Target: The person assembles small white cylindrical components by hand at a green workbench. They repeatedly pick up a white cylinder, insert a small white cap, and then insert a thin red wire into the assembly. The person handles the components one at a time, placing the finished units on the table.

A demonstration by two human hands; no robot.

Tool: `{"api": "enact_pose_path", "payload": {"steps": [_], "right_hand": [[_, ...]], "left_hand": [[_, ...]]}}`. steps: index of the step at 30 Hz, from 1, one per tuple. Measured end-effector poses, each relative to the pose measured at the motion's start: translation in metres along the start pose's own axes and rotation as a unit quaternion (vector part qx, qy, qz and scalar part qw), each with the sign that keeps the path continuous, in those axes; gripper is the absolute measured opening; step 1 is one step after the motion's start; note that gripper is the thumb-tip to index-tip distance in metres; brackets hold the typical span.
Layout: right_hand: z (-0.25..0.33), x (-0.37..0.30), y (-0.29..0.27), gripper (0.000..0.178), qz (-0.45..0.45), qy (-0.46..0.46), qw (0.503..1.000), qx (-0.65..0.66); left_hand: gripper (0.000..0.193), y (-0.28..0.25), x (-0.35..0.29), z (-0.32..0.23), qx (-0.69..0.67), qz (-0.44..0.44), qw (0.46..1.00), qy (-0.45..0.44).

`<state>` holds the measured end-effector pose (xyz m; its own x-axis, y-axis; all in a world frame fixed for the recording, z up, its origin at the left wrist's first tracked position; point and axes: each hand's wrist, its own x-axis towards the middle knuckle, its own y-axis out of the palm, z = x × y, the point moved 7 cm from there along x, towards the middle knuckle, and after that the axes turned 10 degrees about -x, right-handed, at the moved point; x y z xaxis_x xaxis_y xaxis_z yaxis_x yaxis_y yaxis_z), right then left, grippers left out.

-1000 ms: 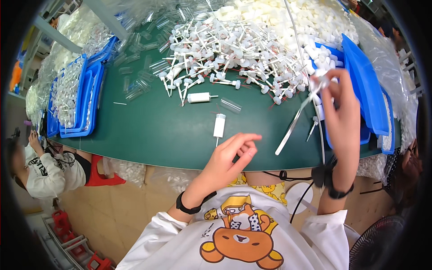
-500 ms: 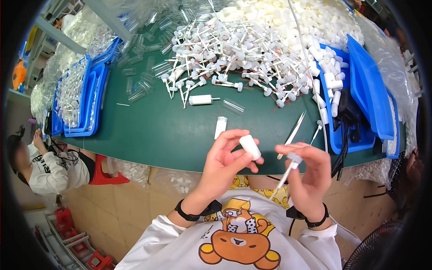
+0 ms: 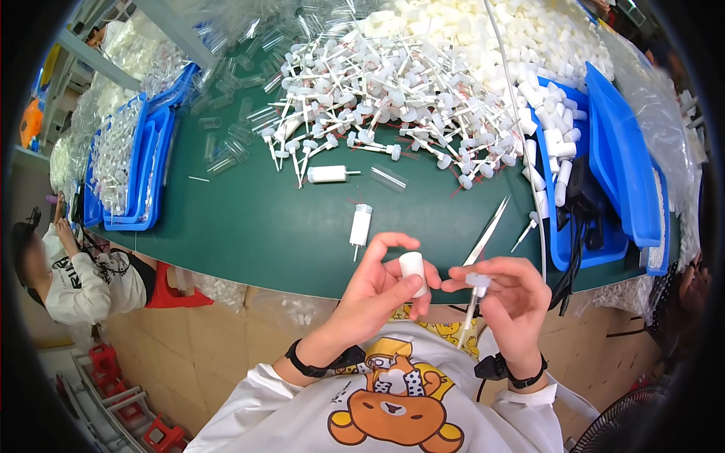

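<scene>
Hands apart, each loaded. Left hand (image 3: 377, 293) pinches a white cylinder (image 3: 412, 272) between thumb and fingers, top end uncovered, likely for access. Right hand (image 3: 518, 300) grips a stemmed piece (image 3: 477, 280) by its cap, stem hanging free. Both at the bench (image 3: 249, 219)'s near edge. Right blue bin (image 3: 559, 253): white cylinders, black cables. Left blue trays (image 3: 154, 202): similar stemmed pieces.

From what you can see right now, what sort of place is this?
Probably an assembly workshop: a large heap of white stemmed parts lies on a green table, and blue bins stand at both sides.
</scene>
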<state>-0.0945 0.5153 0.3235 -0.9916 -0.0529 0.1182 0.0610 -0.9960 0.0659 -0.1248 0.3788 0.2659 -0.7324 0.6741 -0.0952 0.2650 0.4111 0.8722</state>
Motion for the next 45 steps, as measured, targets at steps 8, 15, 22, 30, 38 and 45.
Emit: {"api": "enact_pose_path", "payload": {"steps": [8,15,22,30,38,45], "right_hand": [[0.002,0.008,0.008,0.041,-0.066,-0.049,0.993,-0.087],[-0.018,0.006,0.007,0.031,-0.053,-0.016,0.987,-0.152],[-0.024,0.009,0.010,0.032,-0.177,-0.046,0.934,-0.305],[-0.010,0.019,0.017,0.037,-0.188,-0.146,0.858,-0.455],[-0.025,0.014,-0.010,0.030,-0.121,-0.042,0.975,-0.184],[-0.031,0.015,0.000,0.027,-0.117,-0.036,0.983,-0.134]], "left_hand": [[0.032,0.003,0.000,0.005,0.104,-0.040,0.994,-0.005],[0.034,0.003,0.000,0.004,0.115,-0.057,0.991,-0.046],[0.031,-0.015,0.014,0.037,-0.032,-0.192,0.980,-0.030],[0.032,-0.007,0.023,0.033,-0.073,-0.182,0.981,0.000],[0.031,0.002,0.023,0.013,0.074,-0.162,0.984,0.012],[0.026,-0.002,0.021,0.016,0.084,-0.149,0.985,-0.022]]}}
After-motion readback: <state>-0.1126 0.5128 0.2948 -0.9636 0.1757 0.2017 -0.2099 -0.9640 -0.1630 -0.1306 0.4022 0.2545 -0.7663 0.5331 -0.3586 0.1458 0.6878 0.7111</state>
